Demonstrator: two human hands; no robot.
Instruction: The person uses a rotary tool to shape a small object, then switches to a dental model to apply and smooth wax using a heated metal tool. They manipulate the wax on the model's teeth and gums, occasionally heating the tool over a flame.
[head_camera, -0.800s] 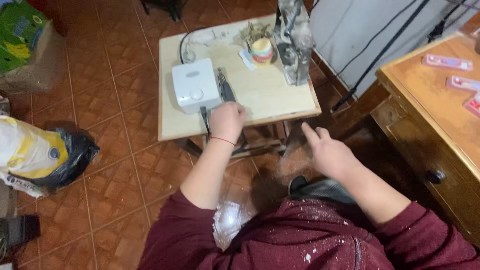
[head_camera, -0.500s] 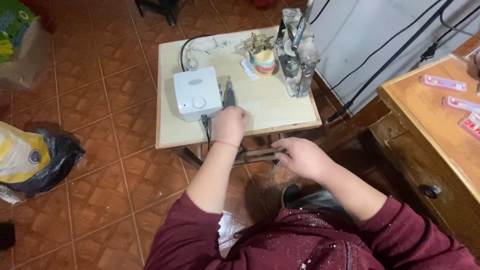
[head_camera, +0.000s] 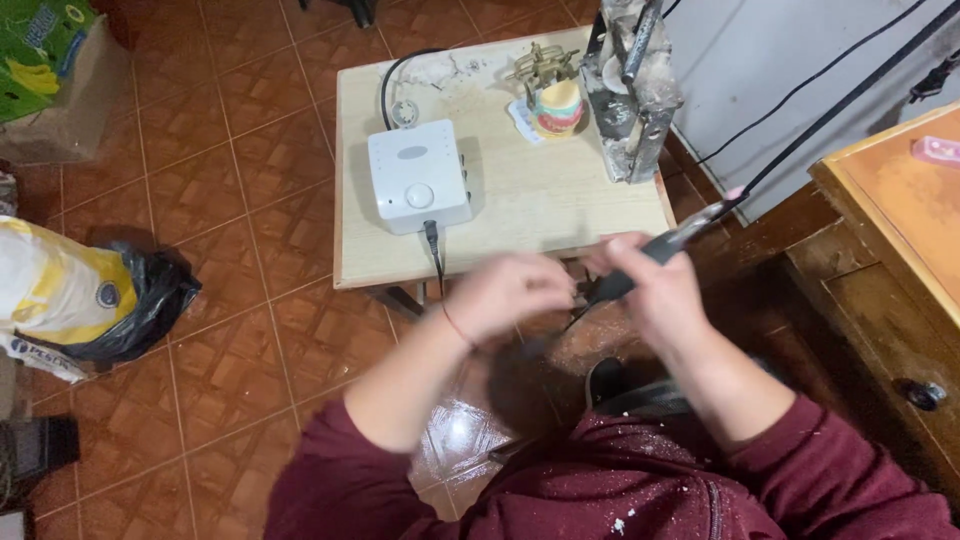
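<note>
My right hand (head_camera: 650, 285) grips a dark rotary handpiece (head_camera: 665, 247) that points up and right, its tip near the table's right corner. My left hand (head_camera: 505, 292), blurred, is closed at the rear end of the same handpiece, just in front of the table edge. A black cord (head_camera: 434, 250) runs from a white control box (head_camera: 418, 188) on the small beige table (head_camera: 530, 215) toward my hands. A dental cast on a brass articulator (head_camera: 553, 98) stands at the back of the table.
A plaster-caked metal stand (head_camera: 628, 85) rises at the table's back right. A wooden desk (head_camera: 890, 250) with a pink item (head_camera: 935, 150) is at right. Black and yellow bags (head_camera: 80, 295) and a cardboard box (head_camera: 55, 75) sit on the tiled floor at left.
My left hand lifted the handpiece off the table beside the control box and drew it back. My right hand came up and took hold of it.
</note>
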